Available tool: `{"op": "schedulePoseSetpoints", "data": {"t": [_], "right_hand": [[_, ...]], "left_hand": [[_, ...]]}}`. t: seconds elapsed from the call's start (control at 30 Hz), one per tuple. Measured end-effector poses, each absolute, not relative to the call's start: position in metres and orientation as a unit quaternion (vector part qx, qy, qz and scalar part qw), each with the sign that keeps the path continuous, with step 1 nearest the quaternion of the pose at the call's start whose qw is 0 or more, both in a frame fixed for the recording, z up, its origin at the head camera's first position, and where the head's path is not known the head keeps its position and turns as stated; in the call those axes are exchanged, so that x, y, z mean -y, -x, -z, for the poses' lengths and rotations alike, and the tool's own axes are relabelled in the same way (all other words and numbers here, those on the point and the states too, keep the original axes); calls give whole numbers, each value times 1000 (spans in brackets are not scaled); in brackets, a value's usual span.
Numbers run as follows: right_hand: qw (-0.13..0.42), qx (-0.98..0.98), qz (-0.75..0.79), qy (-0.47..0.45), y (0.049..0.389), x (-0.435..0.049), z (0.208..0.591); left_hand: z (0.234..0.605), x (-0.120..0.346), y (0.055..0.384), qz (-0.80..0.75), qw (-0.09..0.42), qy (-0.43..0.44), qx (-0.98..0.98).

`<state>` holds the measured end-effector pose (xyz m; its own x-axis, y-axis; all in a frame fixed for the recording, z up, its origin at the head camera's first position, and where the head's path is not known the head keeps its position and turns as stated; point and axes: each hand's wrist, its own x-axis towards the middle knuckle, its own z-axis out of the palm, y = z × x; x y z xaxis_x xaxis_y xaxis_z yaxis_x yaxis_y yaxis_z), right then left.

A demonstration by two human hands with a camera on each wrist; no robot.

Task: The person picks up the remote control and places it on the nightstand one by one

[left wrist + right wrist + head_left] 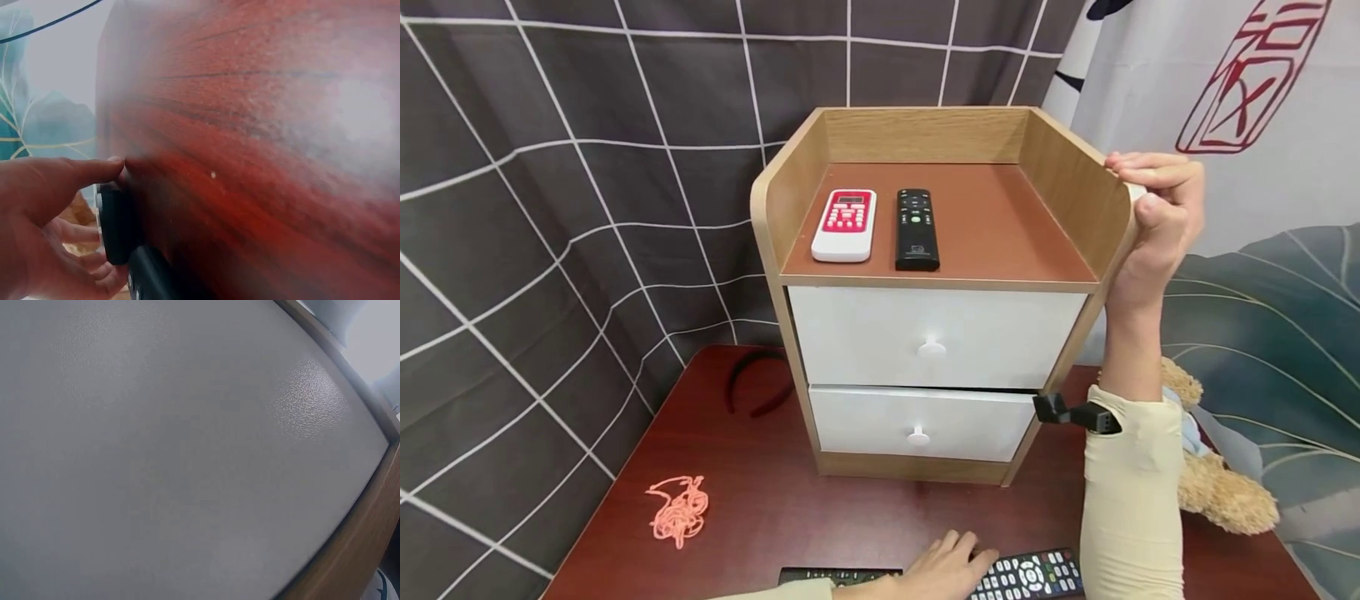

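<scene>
Here, the person's left hand reaches low over the glossy red-brown wooden table, thumb and bent fingers on opposite sides of a long black remote with pale buttons, which lies flat in front of the wood-edged cabinet with white drawers. I see the right hand raised, its fingers close together and clamped over the upper front corner of that cabinet's right side panel. On the brown top, a white remote with a red face stands just beside a slim black remote; a tangled coral-pink string lies off to the left.
</scene>
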<state>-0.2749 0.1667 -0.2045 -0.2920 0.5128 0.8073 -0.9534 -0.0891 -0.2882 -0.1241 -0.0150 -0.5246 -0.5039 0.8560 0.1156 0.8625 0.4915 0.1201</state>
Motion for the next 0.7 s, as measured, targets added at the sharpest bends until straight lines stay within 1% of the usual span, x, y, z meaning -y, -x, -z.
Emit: {"op": "schedulePoseSetpoints", "data": {"t": [0.07, 0.27, 0.33, 0.37, 0.43, 0.57, 0.7], "right_hand": [[531, 422, -684, -268, 275, -167, 205], [529, 433, -678, -271, 274, -169, 206], [529, 436, -676, -270, 273, -169, 206], [529, 437, -675, -269, 273, -169, 205], [527, 438, -676, -271, 274, -170, 205], [527, 438, -676, -270, 274, -170, 205], [527, 433, -679, -270, 274, -170, 205]], "left_hand": [[527, 10, 123, 78, 30, 487, 869], [532, 4, 120, 12, 115, 478, 870], [530, 4, 119, 8, 126, 483, 867], [528, 5, 120, 14, 123, 483, 867], [521, 6, 121, 55, 75, 476, 874], [502, 13, 126, 195, -72, 420, 883], [489, 25, 135, 343, -199, 356, 846]]}}
